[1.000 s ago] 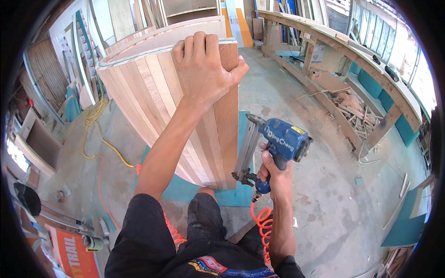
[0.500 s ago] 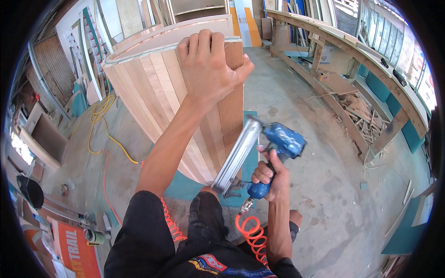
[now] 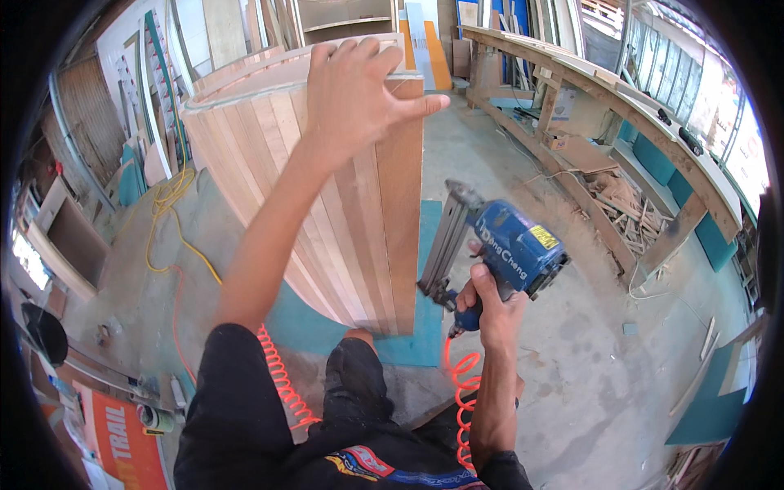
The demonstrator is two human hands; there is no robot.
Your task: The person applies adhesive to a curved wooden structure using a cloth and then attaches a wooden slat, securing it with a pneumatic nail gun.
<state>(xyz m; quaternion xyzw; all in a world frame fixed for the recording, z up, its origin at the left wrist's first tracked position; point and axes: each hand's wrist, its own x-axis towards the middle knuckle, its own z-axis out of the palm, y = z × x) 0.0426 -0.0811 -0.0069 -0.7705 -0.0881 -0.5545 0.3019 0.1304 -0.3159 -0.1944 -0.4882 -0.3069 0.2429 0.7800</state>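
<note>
A tall curved wooden piece (image 3: 327,220), faced with upright strips in several wood tones, stands in front of me. My left hand (image 3: 351,102) is at its upper rim, fingers spread over the edge and thumb stretched out to the right; whether the fingertips touch the rim is hidden. To the right of the piece, my right hand (image 3: 496,314) grips a blue nail gun (image 3: 514,245) by its handle, its long grey magazine on the left side. The gun is apart from the wood. An orange coiled air hose (image 3: 465,384) hangs from the handle's end.
Under the wooden piece lies a teal sheet (image 3: 429,347). A long wooden workbench (image 3: 604,73) runs along the right, with offcuts (image 3: 629,212) beneath it. Yellow hose (image 3: 167,204) is looped on the floor at left, near a cabinet carcass (image 3: 73,237).
The nail gun has swung right and turned, its magazine moving away from the wooden piece. My left hand has shifted slightly left, its grip loosened and thumb stretched out.
</note>
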